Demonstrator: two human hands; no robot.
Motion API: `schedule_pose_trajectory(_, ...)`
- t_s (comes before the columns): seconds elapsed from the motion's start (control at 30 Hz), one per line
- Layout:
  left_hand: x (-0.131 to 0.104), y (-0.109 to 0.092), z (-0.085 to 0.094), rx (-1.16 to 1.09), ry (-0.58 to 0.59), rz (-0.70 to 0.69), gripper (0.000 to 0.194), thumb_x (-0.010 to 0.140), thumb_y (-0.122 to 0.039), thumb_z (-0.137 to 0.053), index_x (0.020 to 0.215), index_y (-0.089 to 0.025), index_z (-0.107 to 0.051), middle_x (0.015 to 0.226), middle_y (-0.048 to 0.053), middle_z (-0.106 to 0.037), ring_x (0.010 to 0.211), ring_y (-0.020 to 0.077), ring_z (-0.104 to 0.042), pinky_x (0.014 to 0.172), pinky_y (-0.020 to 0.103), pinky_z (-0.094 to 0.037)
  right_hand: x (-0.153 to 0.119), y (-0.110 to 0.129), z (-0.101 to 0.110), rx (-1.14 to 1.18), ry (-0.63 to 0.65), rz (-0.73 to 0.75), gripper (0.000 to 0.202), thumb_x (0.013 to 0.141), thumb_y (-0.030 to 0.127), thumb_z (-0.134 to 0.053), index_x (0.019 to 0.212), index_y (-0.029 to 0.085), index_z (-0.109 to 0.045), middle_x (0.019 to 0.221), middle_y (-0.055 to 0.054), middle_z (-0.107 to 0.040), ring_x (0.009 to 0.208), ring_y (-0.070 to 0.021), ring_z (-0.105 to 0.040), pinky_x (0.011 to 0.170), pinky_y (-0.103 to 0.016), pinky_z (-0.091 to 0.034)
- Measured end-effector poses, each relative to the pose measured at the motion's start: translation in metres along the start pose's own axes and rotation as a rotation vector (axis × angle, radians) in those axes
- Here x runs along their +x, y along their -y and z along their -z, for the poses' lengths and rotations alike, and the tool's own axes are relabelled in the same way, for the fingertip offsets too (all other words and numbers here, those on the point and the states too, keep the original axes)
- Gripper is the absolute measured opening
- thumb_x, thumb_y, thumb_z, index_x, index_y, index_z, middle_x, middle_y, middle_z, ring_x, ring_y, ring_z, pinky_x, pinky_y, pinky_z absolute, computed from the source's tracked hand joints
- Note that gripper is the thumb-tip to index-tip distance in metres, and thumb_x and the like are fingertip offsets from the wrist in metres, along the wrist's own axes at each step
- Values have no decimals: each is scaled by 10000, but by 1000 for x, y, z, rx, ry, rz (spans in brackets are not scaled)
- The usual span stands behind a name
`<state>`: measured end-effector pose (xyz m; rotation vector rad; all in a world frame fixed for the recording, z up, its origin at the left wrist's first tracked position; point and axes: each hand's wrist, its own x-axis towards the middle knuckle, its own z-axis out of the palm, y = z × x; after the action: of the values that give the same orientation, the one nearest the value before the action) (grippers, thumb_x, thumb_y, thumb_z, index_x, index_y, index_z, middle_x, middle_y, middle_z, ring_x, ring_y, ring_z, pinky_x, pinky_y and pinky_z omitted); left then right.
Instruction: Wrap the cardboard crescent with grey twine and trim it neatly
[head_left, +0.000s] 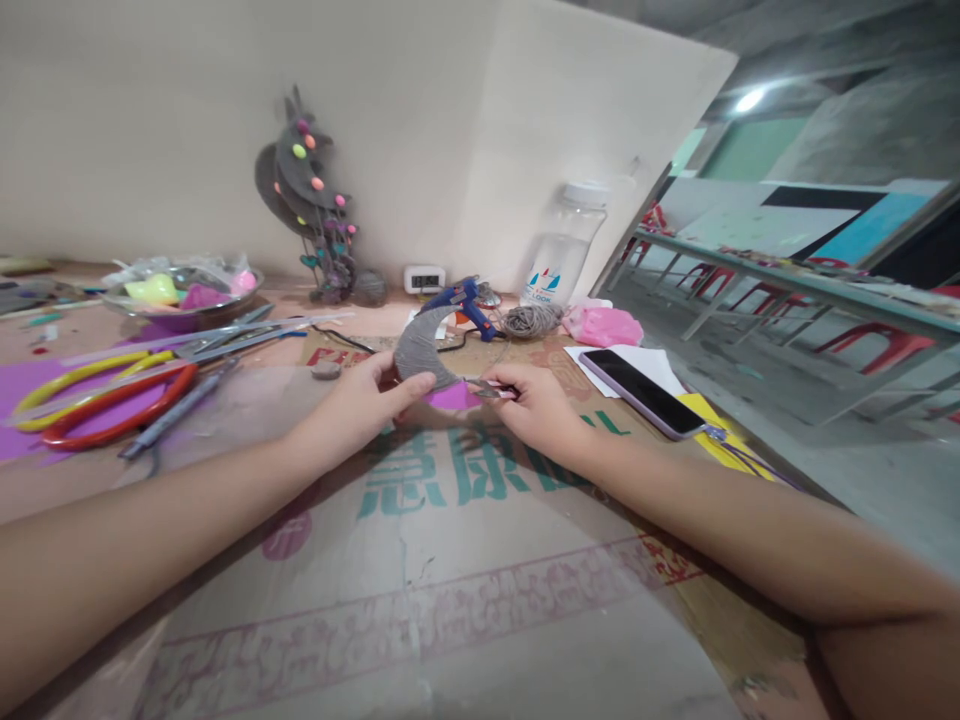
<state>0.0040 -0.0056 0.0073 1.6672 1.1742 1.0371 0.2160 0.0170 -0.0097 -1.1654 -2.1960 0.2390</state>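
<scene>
A crescent shape wrapped in grey yarn (pixel 421 350) is held upright above the table by my left hand (pixel 375 393), thumb in front and fingers behind. Close by on the right, my right hand (pixel 531 402) is closed around a small metal-tipped tool (pixel 495 390), whose tip is at the crescent's lower right end. What kind of tool it is cannot be made out. A piece of purple paper or felt (pixel 452 397) shows just below the crescent, between my hands.
Behind my hands are a blue glue gun (pixel 459 297), a yarn ball (pixel 531 320), a bottle (pixel 561 245) and a timer (pixel 424 279). Scissors (pixel 120 400) and a bowl (pixel 180 310) lie left; a phone (pixel 643 393) lies right. A decorated grey ornament (pixel 307 190) leans on the wall.
</scene>
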Motion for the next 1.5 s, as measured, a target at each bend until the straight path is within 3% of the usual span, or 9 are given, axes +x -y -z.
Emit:
schedule_pose_trajectory(0.2,0,-2,-1,65,11,47,148,783,-287,-566,705,-167,-526,596,-33,-539,552,112,-493,515,203,-369,-1,5,2,29,24,16,179,679,90,-507,745,179,-647,658,18,-625,608,-109,-529,560,-198,-344)
schedule_pose_trajectory(0.47,-1,-1,-4,-57,-18,109,167,837,-291,-485,736,-169,-537,580,-31,-536,532,103,-481,476,190,-330,0,2,1,25,13,2,204,668,58,-505,767,179,-636,658,24,-608,602,-106,-512,563,-203,-345)
schedule_pose_trajectory(0.57,0,3,-3,-72,13,80,196,838,-323,-490,720,-171,-530,575,-33,-526,524,103,-477,494,194,-341,-2,4,3,0,-22,23,200,735,179,-576,932,194,-603,784,2,-631,684,-132,-551,612,-225,-392)
schedule_pose_trajectory(0.63,0,5,-2,-72,40,58,207,837,-338,-491,716,-175,-531,566,-34,-517,520,106,-473,502,199,-343,-3,7,5,-5,-34,82,303,780,322,-594,1053,197,-554,907,-31,-633,770,-156,-571,670,-256,-425)
schedule_pose_trajectory(0.73,2,7,-2,-54,62,41,216,828,-359,-505,713,-179,-534,558,-36,-512,510,106,-464,499,199,-340,-5,12,7,-13,-29,191,307,874,365,-487,1133,204,-513,1007,-55,-620,844,-161,-578,734,-280,-441)
schedule_pose_trajectory(0.9,2,8,-1,-39,67,82,224,799,-383,-541,690,-187,-544,524,-36,-514,474,107,-461,453,193,-321,-5,13,10,-137,-21,318,260,911,325,-445,1118,197,-538,967,-59,-631,833,-160,-577,730,-283,-439)
schedule_pose_trajectory(1.1,2,8,-2,-54,59,108,209,801,-377,-542,717,-188,-565,508,-36,-517,470,108,-469,445,188,-325,-4,9,18,-399,-46,508,245,917,303,-435,1060,177,-589,770,-44,-599,708,-159,-543,620,-267,-392)
schedule_pose_trajectory(1.33,1,4,-2,-22,54,110,216,805,-373,-541,703,-183,-557,521,-34,-530,470,104,-472,443,185,-327,-5,9,14,-281,-19,421,255,921,314,-423,1070,178,-579,841,-48,-623,733,-146,-559,649,-256,-403)
schedule_pose_trajectory(1.5,1,8,-3,-32,59,95,209,802,-377,-544,723,-186,-577,508,-38,-524,458,102,-463,431,183,-317,-6,11,11,-318,-12,405,264,926,311,-410,1075,183,-587,828,-46,-622,718,-145,-555,634,-257,-387)
